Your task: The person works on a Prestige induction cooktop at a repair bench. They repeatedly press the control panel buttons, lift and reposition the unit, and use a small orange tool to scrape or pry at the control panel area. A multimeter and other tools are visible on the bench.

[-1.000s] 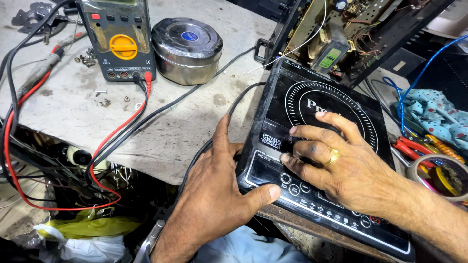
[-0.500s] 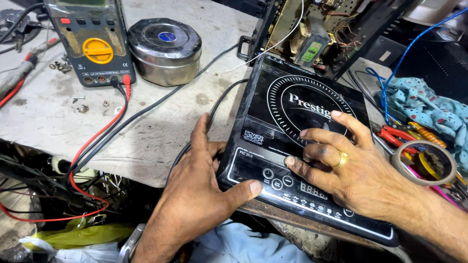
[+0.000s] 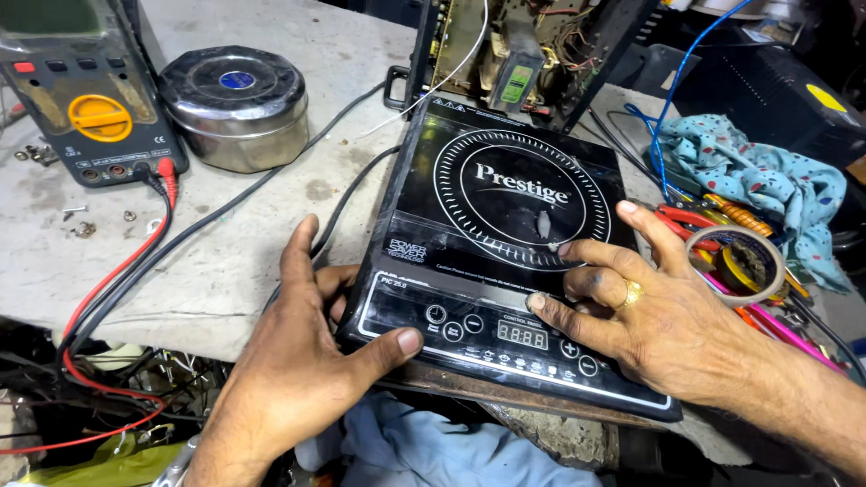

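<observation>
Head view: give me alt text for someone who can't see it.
Two bare hands grip a black induction cooktop at a worn workbench edge: the left hand holds its near-left corner, the right hand, wearing a gold ring, lies flat on the glass. Behind sit a multimeter with red and black leads, and a round steel tin.

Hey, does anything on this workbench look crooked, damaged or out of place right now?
Yes. The black induction cooktop sits askew, its near edge hanging past the bench edge, steadied by the left hand and right hand. Loose screws lie scattered near the multimeter.
</observation>
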{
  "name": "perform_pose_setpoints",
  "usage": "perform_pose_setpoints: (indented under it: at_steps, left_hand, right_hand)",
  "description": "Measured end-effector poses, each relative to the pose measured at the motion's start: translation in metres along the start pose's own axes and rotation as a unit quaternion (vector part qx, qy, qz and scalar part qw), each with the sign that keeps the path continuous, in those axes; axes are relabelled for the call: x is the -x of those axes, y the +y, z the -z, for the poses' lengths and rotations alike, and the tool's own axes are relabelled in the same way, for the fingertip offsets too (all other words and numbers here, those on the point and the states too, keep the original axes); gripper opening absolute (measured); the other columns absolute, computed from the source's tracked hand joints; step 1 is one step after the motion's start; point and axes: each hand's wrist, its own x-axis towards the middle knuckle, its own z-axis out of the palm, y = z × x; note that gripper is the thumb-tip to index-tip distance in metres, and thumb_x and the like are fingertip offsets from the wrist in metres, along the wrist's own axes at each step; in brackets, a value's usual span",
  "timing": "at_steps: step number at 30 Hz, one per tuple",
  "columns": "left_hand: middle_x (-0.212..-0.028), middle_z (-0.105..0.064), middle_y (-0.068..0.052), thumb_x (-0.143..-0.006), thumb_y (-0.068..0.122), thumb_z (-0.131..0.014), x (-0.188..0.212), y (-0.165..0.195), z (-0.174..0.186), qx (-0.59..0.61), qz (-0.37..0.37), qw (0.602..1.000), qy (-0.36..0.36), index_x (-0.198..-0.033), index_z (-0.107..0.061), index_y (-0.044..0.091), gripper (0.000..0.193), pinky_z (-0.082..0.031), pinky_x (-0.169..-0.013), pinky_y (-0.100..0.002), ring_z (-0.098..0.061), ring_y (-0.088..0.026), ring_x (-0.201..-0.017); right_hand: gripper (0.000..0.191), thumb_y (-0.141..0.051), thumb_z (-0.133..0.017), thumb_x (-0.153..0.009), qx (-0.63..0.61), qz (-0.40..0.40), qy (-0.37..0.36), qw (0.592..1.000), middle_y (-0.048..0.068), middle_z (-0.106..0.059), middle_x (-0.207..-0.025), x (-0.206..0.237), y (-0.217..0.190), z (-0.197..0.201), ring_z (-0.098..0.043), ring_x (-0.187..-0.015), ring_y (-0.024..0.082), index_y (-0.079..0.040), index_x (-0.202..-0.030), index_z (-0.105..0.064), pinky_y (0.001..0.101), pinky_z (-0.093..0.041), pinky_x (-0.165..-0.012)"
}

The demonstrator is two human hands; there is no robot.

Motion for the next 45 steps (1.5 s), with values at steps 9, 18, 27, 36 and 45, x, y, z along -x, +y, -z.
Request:
perform_pose_setpoints:
  at_steps: [9,18,27,36,45]
  left_hand:
    - [-0.125,-0.072,-0.015,-0.067,0.033,-0.093,-0.002,-0.016,-0.009,-0.001,-0.062,0.998,0.023,-0.159,0.009,-0.004,0.142,-0.045,-0.105,-0.035,-0.067,-0.024,-0.116]
    - [-0.123,-0.07,-0.017,-0.079,0.015,-0.087,-0.007,-0.038,-0.02,0.103,-0.141,0.984,-0.014,-0.159,0.016,-0.01,0.133,-0.041,-0.11,-0.04,-0.07,-0.024,-0.115]
    - [-0.12,-0.072,-0.018,-0.077,0.012,-0.085,-0.015,-0.048,-0.021,0.049,-0.108,0.993,-0.007,-0.159,0.016,-0.009,0.131,-0.044,-0.111,-0.041,-0.074,-0.023,-0.112]
    - [-0.125,-0.07,-0.022,-0.078,0.01,-0.084,-0.018,-0.062,-0.02,0.063,-0.102,0.993,-0.012,-0.162,0.022,-0.006,0.136,-0.044,-0.109,-0.044,-0.074,-0.028,-0.116]
    - [-0.127,-0.074,-0.025,-0.078,0.007,-0.083,-0.02,-0.076,-0.024,0.026,-0.18,0.983,0.009,-0.163,0.012,-0.011,0.128,-0.038,-0.116,-0.045,-0.072,-0.028,-0.118]
  right_hand:
    - [0.05,-0.018,-0.055,-0.082,0.008,-0.026,-0.012,1.0,0.003,-0.057,-0.106,0.041,0.009,0.002,-0.052,-0.125,0.025,-0.028,-0.13,-0.062,0.0681,-0.022,-0.116]
    - [0.051,-0.017,-0.059,-0.083,-0.014,-0.069,-0.009,0.998,0.003,-0.055,-0.106,0.088,0.013,-0.007,-0.052,-0.123,0.026,-0.033,-0.131,-0.062,0.0716,-0.019,-0.115]
    - [0.075,-0.013,-0.072,-0.06,-0.058,-0.143,0.021,0.988,0.004,-0.06,-0.103,0.124,0.009,-0.022,-0.054,-0.123,0.028,-0.036,-0.131,-0.064,0.0704,-0.018,-0.116]
    - [0.045,-0.016,-0.08,-0.079,-0.003,-0.12,0.159,0.98,0.0,-0.061,-0.102,0.128,0.005,-0.039,-0.061,-0.12,0.026,-0.027,-0.121,-0.07,0.0662,-0.028,-0.115]
    - [0.022,-0.016,-0.081,-0.074,-0.094,-0.13,0.163,0.974,0.006,-0.071,-0.113,0.135,0.02,-0.052,-0.064,-0.117,0.026,-0.015,-0.095,-0.074,0.0551,-0.036,-0.112]
